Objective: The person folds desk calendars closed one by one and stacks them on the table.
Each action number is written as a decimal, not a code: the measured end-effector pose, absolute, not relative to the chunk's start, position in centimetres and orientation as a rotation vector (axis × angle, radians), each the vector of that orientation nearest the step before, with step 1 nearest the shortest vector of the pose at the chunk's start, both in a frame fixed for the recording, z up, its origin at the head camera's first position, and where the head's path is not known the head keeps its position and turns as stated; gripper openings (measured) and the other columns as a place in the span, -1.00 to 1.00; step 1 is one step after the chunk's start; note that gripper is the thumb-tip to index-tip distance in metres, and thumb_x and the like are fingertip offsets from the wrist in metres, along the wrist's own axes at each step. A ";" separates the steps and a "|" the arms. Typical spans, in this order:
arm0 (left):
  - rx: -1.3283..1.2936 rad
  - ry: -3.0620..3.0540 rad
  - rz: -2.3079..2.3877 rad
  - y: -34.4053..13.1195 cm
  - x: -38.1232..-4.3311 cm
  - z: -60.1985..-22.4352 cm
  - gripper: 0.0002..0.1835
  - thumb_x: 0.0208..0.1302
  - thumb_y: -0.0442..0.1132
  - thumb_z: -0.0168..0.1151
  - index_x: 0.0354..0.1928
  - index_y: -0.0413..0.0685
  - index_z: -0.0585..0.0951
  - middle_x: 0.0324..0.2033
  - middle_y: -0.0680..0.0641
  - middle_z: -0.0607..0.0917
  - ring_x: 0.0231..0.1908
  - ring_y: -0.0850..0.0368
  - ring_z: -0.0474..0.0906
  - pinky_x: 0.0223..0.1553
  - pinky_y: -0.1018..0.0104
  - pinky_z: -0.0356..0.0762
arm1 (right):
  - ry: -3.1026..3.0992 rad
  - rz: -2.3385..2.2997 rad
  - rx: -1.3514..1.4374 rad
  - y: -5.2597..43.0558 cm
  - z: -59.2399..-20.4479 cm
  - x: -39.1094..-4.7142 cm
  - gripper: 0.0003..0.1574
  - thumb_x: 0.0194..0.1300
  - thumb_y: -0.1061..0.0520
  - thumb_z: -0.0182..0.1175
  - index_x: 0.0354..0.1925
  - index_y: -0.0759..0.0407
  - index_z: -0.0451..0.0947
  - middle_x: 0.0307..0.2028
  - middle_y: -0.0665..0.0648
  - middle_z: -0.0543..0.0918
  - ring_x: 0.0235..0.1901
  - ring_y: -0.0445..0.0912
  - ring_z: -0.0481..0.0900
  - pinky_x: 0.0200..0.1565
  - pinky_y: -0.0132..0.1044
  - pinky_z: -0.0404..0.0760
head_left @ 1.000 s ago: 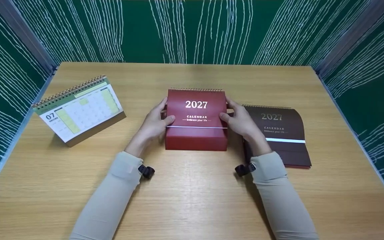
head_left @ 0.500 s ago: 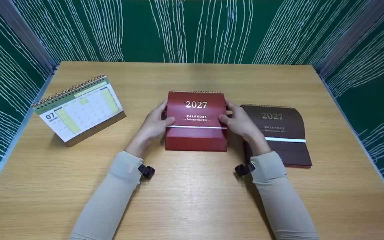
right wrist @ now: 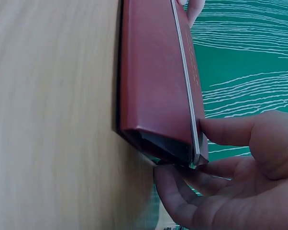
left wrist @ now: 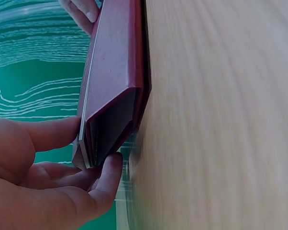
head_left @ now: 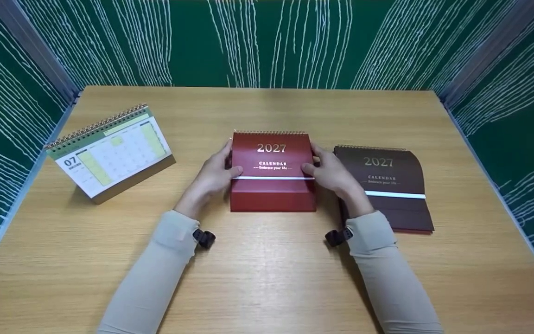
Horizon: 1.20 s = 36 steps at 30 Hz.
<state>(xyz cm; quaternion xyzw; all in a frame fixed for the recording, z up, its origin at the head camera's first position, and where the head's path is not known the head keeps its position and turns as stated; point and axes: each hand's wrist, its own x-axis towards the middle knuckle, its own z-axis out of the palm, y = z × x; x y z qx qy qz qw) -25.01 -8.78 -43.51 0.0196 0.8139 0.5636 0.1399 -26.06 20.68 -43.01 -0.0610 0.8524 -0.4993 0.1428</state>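
Observation:
A red desk calendar [head_left: 272,157] marked 2027 stands at mid-table, its spiral binding at the top and its cover leaning back. My left hand [head_left: 212,174] grips its left edge, with the thumb on the front cover and the fingers behind. On the opposite edge my right hand [head_left: 334,173] holds it the same way. Both wrist views look into the open side of the calendar's folded stand [left wrist: 110,57], whose base touches the table. In the right wrist view, pages [right wrist: 186,72] show as a pale line under the cover.
A dark brown 2027 calendar [head_left: 394,178] lies right of the red one, partly behind my right wrist. At the left, a green and white calendar [head_left: 114,153] stands angled, showing page 07. Green walls [head_left: 267,44] border the wooden table [head_left: 262,278].
The red calendar's spiral top has sunk lower, making its stand flatter, while its base has slid very slightly toward me. Both hands have kept their hold. The other calendars look unmoved.

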 end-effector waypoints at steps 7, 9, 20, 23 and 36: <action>0.063 2.327 1.644 -8.8 -24.9 -43.6 -0.08 0.50 -0.42 0.19 0.73 0.06 -0.05 0.65 -0.20 0.14 0.62 -0.13 0.09 0.65 0.05 -0.07 | 2.469 -1.376 -0.161 20.6 -43.1 -26.0 -0.06 0.61 0.22 0.10 0.69 0.33 -0.16 0.61 0.38 0.18 0.58 0.23 0.18 0.60 0.05 0.14; 0.064 2.328 1.638 -8.8 -24.9 -43.6 -0.08 0.50 -0.42 0.18 0.73 0.07 -0.05 0.64 -0.21 0.17 0.60 -0.13 0.13 0.64 0.05 -0.04 | 2.476 -1.355 -0.154 20.6 -43.1 -26.0 -0.06 0.61 0.21 0.11 0.69 0.33 -0.15 0.63 0.38 0.13 0.62 0.23 0.09 0.62 0.07 0.04; 0.043 2.347 1.544 -8.9 -24.7 -43.4 -0.07 0.52 -0.37 0.20 0.73 -0.02 -0.10 0.64 -0.24 0.15 0.62 -0.15 0.08 0.64 0.05 -0.05 | 2.446 -1.398 -0.185 20.5 -43.4 -26.0 -0.11 0.59 0.26 0.10 0.67 0.36 -0.07 0.63 0.38 0.13 0.63 0.21 0.05 0.63 0.07 -0.02; 0.044 2.349 1.529 -8.9 -24.6 -43.3 -0.08 0.53 -0.37 0.19 0.73 -0.02 -0.11 0.62 -0.26 0.20 0.58 -0.16 0.19 0.63 0.05 0.02 | 2.446 -1.400 -0.198 20.5 -43.4 -26.0 -0.12 0.58 0.28 0.10 0.66 0.39 -0.05 0.62 0.43 0.10 0.63 0.23 0.05 0.63 0.07 -0.02; 0.074 2.402 1.448 -8.9 -24.4 -43.1 -0.07 0.54 -0.33 0.22 0.73 -0.03 -0.11 0.63 -0.22 0.19 0.61 -0.14 0.11 0.64 0.01 -0.02 | 2.422 -1.362 -0.134 20.5 -43.1 -25.8 -0.01 0.60 0.23 0.09 0.67 0.43 -0.25 0.67 0.44 -0.16 0.67 0.22 -0.19 0.64 0.06 -0.14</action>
